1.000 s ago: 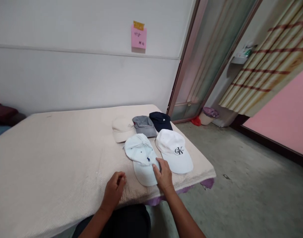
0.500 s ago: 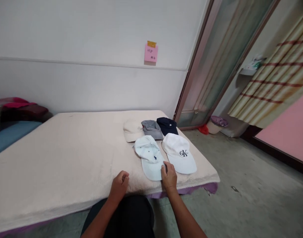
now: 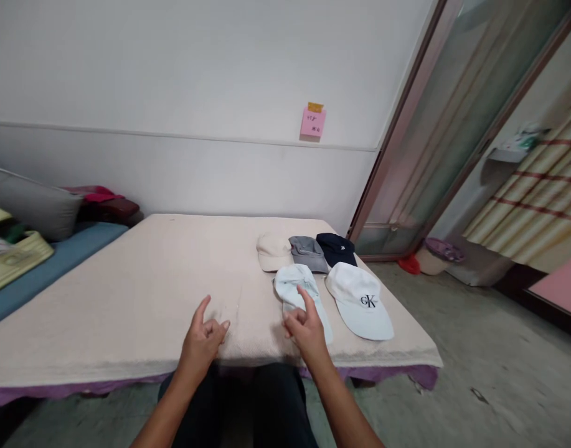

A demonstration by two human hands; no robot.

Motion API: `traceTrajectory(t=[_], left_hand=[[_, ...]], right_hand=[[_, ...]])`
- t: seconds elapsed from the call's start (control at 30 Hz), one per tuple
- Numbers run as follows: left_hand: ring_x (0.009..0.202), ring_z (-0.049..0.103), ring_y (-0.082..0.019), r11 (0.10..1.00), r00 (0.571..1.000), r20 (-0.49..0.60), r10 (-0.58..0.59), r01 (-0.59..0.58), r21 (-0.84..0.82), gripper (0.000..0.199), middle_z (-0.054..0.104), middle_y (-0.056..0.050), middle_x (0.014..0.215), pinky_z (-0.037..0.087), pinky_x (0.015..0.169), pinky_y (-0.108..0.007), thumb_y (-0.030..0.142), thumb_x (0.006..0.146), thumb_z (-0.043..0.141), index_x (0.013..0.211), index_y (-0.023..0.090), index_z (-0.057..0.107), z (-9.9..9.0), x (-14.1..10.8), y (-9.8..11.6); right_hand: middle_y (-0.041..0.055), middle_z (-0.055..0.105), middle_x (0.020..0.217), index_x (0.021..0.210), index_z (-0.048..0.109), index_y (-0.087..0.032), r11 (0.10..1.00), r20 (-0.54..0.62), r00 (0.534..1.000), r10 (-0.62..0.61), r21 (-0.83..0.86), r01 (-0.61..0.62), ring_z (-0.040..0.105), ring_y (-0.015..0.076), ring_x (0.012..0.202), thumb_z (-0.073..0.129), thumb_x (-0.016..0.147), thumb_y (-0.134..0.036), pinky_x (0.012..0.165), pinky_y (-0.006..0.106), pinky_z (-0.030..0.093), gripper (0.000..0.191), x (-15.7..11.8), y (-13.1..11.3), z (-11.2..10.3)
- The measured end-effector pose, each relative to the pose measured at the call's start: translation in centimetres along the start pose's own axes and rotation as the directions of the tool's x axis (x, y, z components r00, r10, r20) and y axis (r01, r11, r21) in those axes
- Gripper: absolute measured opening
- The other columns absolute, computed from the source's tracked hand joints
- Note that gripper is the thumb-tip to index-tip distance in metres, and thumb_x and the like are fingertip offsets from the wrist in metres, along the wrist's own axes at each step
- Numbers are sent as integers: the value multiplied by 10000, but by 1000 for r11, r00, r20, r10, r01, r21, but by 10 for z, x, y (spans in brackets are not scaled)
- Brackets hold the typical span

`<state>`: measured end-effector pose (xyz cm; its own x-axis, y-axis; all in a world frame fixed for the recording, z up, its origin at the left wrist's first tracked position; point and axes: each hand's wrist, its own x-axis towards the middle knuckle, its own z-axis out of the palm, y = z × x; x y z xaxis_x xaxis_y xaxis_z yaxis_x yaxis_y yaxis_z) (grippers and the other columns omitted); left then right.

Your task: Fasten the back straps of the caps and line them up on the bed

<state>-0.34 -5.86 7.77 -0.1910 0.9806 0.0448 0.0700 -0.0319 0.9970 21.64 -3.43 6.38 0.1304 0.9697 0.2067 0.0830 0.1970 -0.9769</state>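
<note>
My left hand (image 3: 202, 342) is raised over the near edge of the bed, index finger extended and thumb apart, holding nothing. My right hand (image 3: 307, 326), with its index finger stretched out too, hovers in front of a pale blue cap (image 3: 292, 280) and hides part of it. A white cap (image 3: 355, 289) with black letters lies to the right of the blue one. Behind these two sit a cream cap (image 3: 272, 252), a grey cap (image 3: 308, 252) and a navy cap (image 3: 335, 249), side by side.
The bed cover (image 3: 187, 267) is cream, with purple cloth under its near edge. A grey cushion (image 3: 37, 202) and a blue mat (image 3: 80, 252) are at the left. On the wall hangs a pink note (image 3: 313, 123). A bin (image 3: 432, 260) stands on the floor at right.
My right hand has left the pale blue cap's brim and lifted. My left hand has gone from a closed fist to extended fingers. The view has turned a little left.
</note>
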Motion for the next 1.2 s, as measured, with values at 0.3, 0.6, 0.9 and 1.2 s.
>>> traceTrajectory(t=[0.3,0.6,0.9,1.2], left_hand=[[435,349,-95,923,917,-123,381,-370,103,873,413,100,538,314,434,-196,238,782,603,1485,296,90,-15,-14,96],[450,381,-107,879,888,-95,450,-421,224,868,429,96,547,355,466,-211,227,812,577,1488,293,36,-16,-14,92],[455,404,-114,901,901,-133,414,-384,203,758,434,98,535,375,493,-229,276,774,612,1435,238,242,-15,-10,93],[511,440,-141,879,989,1,151,-135,458,307,437,58,507,319,533,-247,440,847,451,627,227,443,-4,40,-31]], right_hand=[[-69,486,618,1457,207,-266,896,-29,902,-431,100,432,437,100,497,554,833,-158,488,238,420,723,21,-104,46],[-77,480,603,1458,197,-269,909,-34,912,-408,78,409,439,98,495,557,829,-151,489,237,424,735,10,-99,42],[-67,490,623,1448,224,-257,911,-7,912,-409,53,409,462,106,515,544,834,-173,512,239,434,697,12,-101,44],[-40,521,509,624,513,-184,968,136,991,-14,-246,47,485,103,404,472,826,-310,435,213,357,242,34,20,48]])
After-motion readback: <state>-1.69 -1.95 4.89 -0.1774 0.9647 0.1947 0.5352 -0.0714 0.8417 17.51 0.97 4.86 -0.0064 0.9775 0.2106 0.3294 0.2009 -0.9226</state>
